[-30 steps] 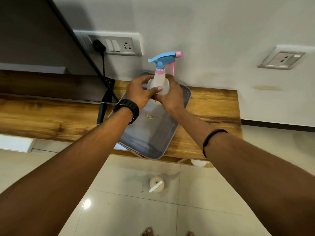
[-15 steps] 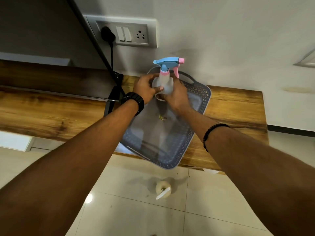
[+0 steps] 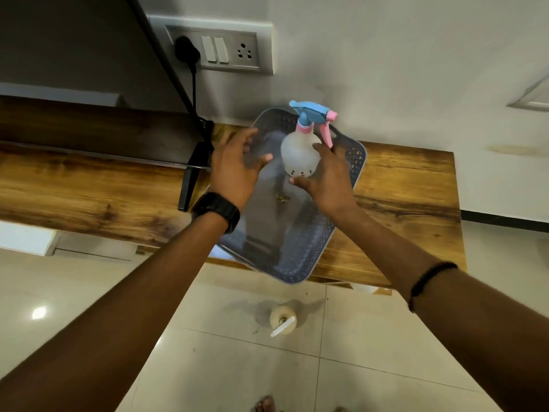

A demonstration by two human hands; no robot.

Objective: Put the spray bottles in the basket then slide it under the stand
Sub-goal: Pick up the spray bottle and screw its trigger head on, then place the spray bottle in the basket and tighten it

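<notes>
A translucent spray bottle [image 3: 298,156] with a blue and pink trigger head stands upright at the far end of a grey-blue perforated basket [image 3: 322,236]. The basket lies on the wooden stand [image 3: 404,203] and hangs over its front edge. My right hand [image 3: 326,176] cups the bottle's right side, with the thumb at its base. Left of the bottle, my left hand [image 3: 234,168] hovers with fingers spread and does not touch it. A second, round white spray bottle [image 3: 282,320] stands on the tiled floor in front of the stand.
A black leg [image 3: 191,173] and slanted pole rest on the stand left of the basket. A switch panel [image 3: 219,50] with a plugged-in cable is on the wall behind. Something white [image 3: 364,288] shows under the stand's front edge. Bare toes [image 3: 264,404] are at the bottom edge.
Both hands held the bottle over the basket before. Now my left hand has let go and drawn back to the left, and the bottle stands lower at the basket's far end.
</notes>
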